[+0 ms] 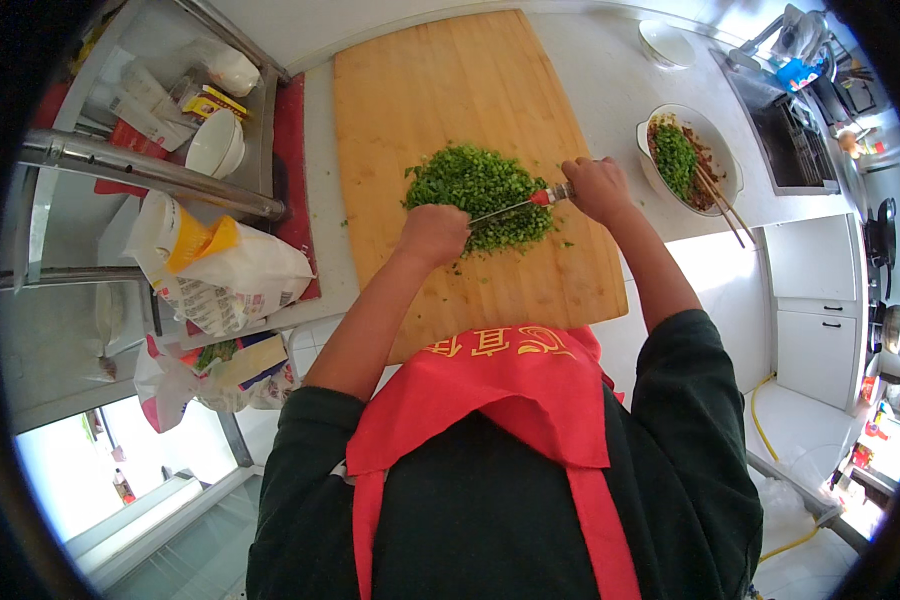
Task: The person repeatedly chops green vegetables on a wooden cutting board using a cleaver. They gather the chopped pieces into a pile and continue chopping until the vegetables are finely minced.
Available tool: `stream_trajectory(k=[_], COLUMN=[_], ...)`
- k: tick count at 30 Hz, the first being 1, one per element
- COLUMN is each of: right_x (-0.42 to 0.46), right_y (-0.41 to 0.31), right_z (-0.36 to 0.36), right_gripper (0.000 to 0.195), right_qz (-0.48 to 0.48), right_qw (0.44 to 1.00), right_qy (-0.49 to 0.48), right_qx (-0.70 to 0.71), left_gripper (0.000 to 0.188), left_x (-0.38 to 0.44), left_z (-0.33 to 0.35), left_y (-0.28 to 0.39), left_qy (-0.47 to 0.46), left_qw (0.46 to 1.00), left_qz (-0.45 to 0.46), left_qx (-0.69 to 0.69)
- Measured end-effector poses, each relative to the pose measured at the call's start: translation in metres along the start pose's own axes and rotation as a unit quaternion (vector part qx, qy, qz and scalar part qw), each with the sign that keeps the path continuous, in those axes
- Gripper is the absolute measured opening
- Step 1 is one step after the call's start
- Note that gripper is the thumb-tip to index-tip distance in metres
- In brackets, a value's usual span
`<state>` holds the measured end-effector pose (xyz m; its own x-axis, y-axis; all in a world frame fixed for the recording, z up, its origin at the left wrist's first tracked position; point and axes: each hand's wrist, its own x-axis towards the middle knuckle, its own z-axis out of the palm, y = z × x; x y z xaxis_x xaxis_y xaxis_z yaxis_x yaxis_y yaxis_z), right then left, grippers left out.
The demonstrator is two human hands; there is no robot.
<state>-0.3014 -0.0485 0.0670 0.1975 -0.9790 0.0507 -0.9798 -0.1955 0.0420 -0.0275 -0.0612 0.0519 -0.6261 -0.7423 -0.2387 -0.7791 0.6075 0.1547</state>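
A heap of chopped green herbs (472, 184) lies on a large wooden cutting board (450, 82). My right hand (598, 189) is closed around the red-and-grey handle of a kitchen knife (541, 197). The blade, seen nearly edge-on, crosses the heap towards my left hand (436, 231). My left hand is a fist at the blade's far end, over the heap's near left side; its fingertips are hidden, and whether it grips the blade is unclear. To the right, a white bowl (649, 166) holds chopped greens, a reddish-brown mixture and a pair of wooden chopsticks (720, 196).
An empty-looking white bowl (666, 43) stands at the back right, near the sink (784, 135). On the left are a metal-framed shelf (150, 174) with bowls and packages, and a large white plastic bag (232, 277). The board's near edge reaches my red apron.
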Motion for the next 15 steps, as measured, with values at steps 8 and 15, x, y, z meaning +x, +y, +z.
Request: stream_trajectory(k=[8,15], right_x=[0.084,0.108], right_y=[-0.037,-0.013], right_z=[-0.07,0.002], right_gripper=[0.002,0.004], right_qz=[-0.172,-0.136], right_qw=[0.981,0.988], right_qy=[0.007,-0.055], right_qx=[-0.091,-0.054], left_gripper=[0.024,0.029], left_x=[-0.038,-0.008], left_z=[0.007,0.005], left_y=[-0.013,-0.002], left_qy=[0.167,0.043], left_qw=[0.975,0.978], left_qz=[-0.096,-0.186], left_qx=[-0.109,-0.088])
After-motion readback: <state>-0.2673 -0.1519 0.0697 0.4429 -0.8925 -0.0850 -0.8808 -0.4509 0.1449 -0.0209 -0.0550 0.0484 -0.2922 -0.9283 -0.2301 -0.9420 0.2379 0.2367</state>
